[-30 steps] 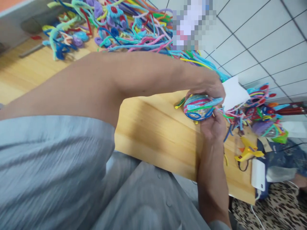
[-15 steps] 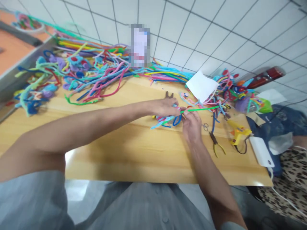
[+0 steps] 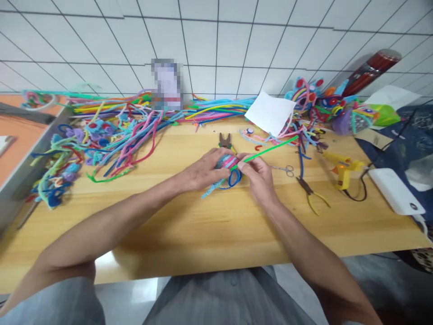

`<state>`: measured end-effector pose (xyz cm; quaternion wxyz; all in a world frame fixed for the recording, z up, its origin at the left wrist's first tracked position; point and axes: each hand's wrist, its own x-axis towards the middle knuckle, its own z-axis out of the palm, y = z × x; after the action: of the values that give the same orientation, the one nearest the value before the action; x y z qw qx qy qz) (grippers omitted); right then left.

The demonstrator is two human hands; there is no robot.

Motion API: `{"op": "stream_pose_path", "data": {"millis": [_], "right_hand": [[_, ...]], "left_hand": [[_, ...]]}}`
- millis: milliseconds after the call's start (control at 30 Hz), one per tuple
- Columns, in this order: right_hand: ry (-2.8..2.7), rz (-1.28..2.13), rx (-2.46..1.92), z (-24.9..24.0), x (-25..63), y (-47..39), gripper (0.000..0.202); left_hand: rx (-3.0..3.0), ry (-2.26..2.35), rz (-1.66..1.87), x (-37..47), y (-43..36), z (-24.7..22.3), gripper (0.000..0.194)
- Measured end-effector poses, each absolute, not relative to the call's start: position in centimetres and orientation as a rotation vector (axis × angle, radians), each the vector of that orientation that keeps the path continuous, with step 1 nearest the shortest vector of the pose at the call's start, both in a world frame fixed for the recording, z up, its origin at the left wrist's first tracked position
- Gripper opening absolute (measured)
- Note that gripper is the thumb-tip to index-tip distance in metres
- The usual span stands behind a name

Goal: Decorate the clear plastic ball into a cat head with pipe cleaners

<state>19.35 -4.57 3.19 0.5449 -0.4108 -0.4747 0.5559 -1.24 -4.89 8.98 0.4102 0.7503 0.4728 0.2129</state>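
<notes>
Closed around a pipe-cleaner figure [image 3: 229, 160] in blue and pink, my left hand [image 3: 205, 172] keeps it low over the wooden table. A blue loop [image 3: 234, 179] and light-blue ends stick out below the figure. My right hand [image 3: 259, 175] pinches a bright green pipe cleaner [image 3: 274, 147] beside the figure; its free end points up and to the right. Where the green piece meets the figure is partly hidden by fingers. Just beyond the left hand lies a pair of pliers [image 3: 225, 141], jaws pointing away, its handles mostly covered.
Colourful pipe cleaners [image 3: 135, 131] are heaped at the back left. White paper [image 3: 270, 113] lies over more at the back. On the right are scissors [image 3: 288, 170], yellow-handled pliers [image 3: 314, 197], a yellow glue gun [image 3: 344, 170], a white box [image 3: 396, 191] and a red flask [image 3: 372, 72].
The head view has shifted, and the wall now looks more level. My left hand has turned so more of the figure shows. The green pipe cleaner now slants more steeply upward.
</notes>
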Motion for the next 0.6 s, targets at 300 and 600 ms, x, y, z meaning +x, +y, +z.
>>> {"op": "stream_pose_path", "data": {"millis": [300,600], "right_hand": [[-1.185,1.283,-0.963,3.6,19.6,-4.5,0.024],[-1.205,1.212,-1.048,1.8,20.6,-2.8,0.038]], "left_hand": [[1.893,1.190,0.553,-1.2,-4.4,9.1,0.054],[1.562,1.234,0.365,1.4,2.2,9.3,0.021]]}}
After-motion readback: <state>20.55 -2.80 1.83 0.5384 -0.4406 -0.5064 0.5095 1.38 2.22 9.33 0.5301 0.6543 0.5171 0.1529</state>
